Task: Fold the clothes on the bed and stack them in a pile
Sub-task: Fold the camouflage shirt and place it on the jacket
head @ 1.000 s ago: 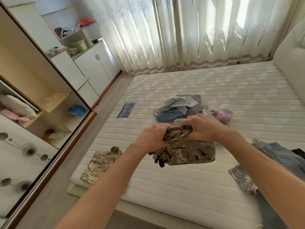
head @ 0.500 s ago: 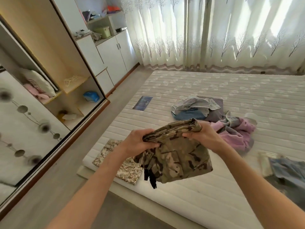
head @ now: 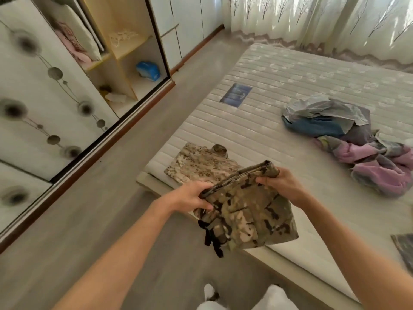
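Both hands hold one folded camouflage garment (head: 248, 209) in the air, over the near left corner of the bed (head: 257, 130). On the left, the left hand (head: 190, 195) has its grip closed on the garment's upper left edge, thumb on top and fingers curled beneath the fold. On the right, the right hand (head: 279, 182) pinches the upper right corner of the same fold, fingers wrapped over the cloth. The garment hangs down from the two grips as a thick square bundle, with black straps (head: 212, 238) dangling from its lower left corner past the bed's edge.

Left of all this, an open wardrobe (head: 125, 52) stands across the grey floor (head: 89, 220), with a blue object (head: 148, 71) on a lower shelf and a patterned sliding door (head: 44, 97) beside it. On the bed's near left corner lies a lighter folded camouflage piece (head: 196, 163), flat on the mattress, partly hidden behind the held garment. Farther right, toward the middle of the bed, lies a loose heap of unfolded clothes (head: 346, 139) in grey, blue and pink. At the bed's right edge of view, a corner of another patterned cloth (head: 404, 247) shows. Curtains (head: 312, 19) hang beyond the far edge of the bed.
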